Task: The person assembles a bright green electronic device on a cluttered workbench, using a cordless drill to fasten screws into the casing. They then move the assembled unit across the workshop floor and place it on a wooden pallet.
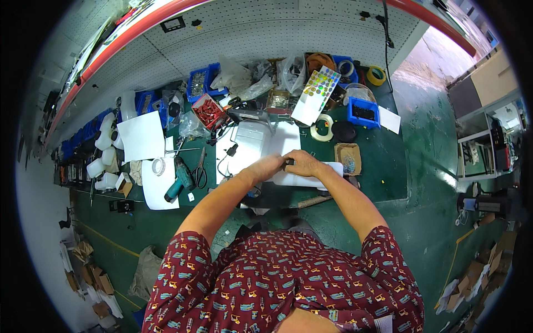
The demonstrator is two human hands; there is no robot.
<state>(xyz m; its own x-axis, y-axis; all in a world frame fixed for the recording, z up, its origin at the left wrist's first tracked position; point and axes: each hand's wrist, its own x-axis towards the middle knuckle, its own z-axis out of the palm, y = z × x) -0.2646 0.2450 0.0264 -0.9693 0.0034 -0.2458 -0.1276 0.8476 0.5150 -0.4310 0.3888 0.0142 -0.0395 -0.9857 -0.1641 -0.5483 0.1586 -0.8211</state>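
My left hand is blurred, and its fingers meet those of my right hand above the front of the workbench. Something small and dark shows between the fingertips, too small to name. Under my right hand and wrist lies a smooth white plastic part, long and round-cornered. Just beyond my left hand stands a pale grey box-shaped housing on white sheets. A black cable connector rests to its left. What each hand grips is hidden by the fingers.
Left of my arms are a teal cordless drill and black-handled scissors. A cardboard tray of small metal parts sits to the right. Behind are a box of red pieces, a blue bin and a masking tape roll.
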